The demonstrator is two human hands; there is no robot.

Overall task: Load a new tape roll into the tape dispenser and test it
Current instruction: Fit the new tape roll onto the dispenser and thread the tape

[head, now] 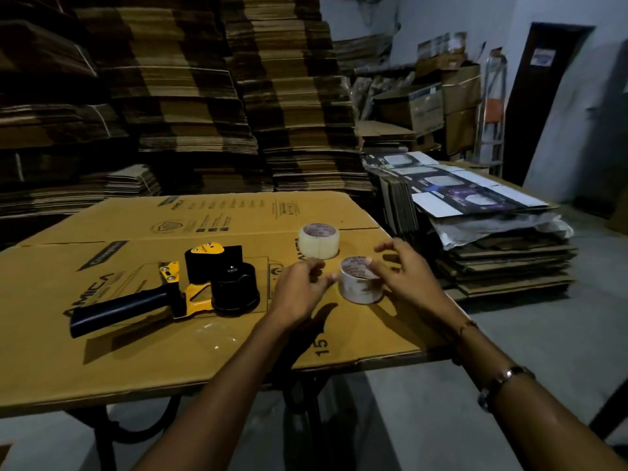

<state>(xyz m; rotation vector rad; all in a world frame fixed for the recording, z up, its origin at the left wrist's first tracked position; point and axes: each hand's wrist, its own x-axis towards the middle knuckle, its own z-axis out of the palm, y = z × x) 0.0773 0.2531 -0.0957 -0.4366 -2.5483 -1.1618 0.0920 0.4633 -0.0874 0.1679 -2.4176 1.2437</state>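
Observation:
A yellow and black tape dispenser lies on its side on the flat cardboard sheet, its black handle pointing left and its hub bare. A full roll of clear tape stands further back. Nearer stands a whitish, almost bare cardboard core. My left hand is at the core's left side, its thumb tip touching the wall. My right hand is at the core's right side with fingers spread, one fingertip on the rim. Neither hand wraps around the core.
A crumpled scrap of clear tape lies on the sheet in front of the dispenser. Tall stacks of flattened cartons fill the back. A lower pile of printed flat boxes sits to the right, with bare floor below.

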